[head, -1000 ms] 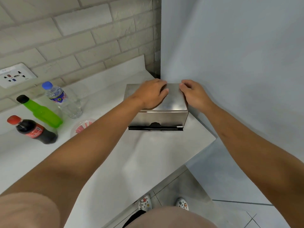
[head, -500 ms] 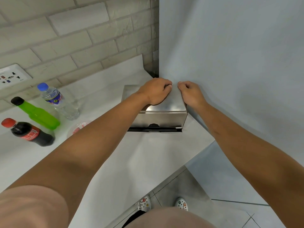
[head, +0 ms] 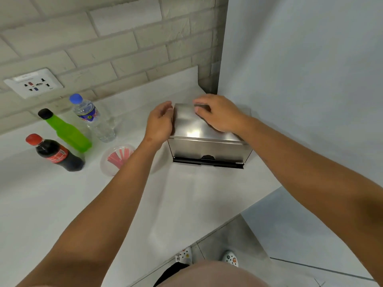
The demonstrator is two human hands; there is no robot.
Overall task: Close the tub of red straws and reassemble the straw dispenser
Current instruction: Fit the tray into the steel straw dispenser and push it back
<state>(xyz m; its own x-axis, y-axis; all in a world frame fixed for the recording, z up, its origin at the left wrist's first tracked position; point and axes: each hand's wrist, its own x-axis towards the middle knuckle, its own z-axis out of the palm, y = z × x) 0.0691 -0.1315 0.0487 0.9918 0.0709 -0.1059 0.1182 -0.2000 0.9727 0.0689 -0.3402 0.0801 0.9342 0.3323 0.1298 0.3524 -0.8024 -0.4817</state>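
While both hands rest on it, straw dispenser [head: 209,139] gleams — steel, lidded.

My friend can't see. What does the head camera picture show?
Two hands touch a shiny metal straw dispenser on a white counter: left hand at its side, right hand on top. Three bottles and a tub of red straws sit left.

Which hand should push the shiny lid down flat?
Probably the right hand: it already lies on top of the dispenser's lid. The left hand is only at the lid's left edge, beside it.
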